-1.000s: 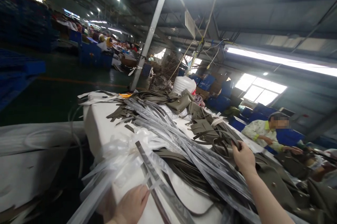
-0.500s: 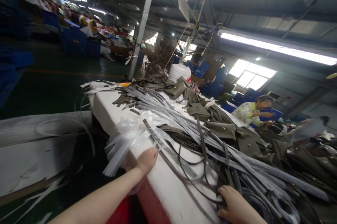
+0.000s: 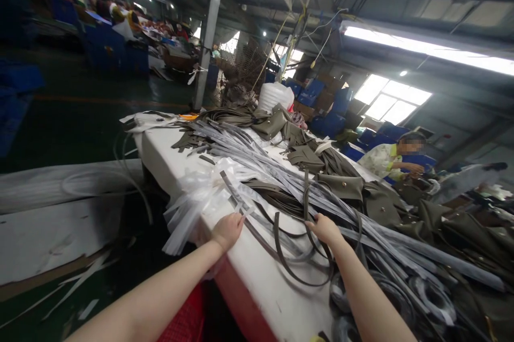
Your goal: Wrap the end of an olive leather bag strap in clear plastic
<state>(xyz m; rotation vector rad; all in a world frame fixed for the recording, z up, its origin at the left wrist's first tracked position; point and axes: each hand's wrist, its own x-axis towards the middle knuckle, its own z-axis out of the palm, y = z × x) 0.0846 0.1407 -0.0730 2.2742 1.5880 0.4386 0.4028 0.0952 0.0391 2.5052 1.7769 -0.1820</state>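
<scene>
Fingers of our left hand (image 3: 227,230) pinch a plastic-sleeved strap (image 3: 241,204); our right hand (image 3: 326,228) grasps an olive strap (image 3: 305,192) rising above its fingertips.

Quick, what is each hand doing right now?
Left hand: closed, pinching the end of a plastic-wrapped strap at the table edge.
Right hand: closed around an olive strap loop.

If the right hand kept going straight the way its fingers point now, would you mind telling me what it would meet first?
The right hand points away and slightly left over the table. It already touches an olive strap; just beyond lie the plastic-sleeved strips. Depth is uncertain, so that is a likely first contact.
</scene>
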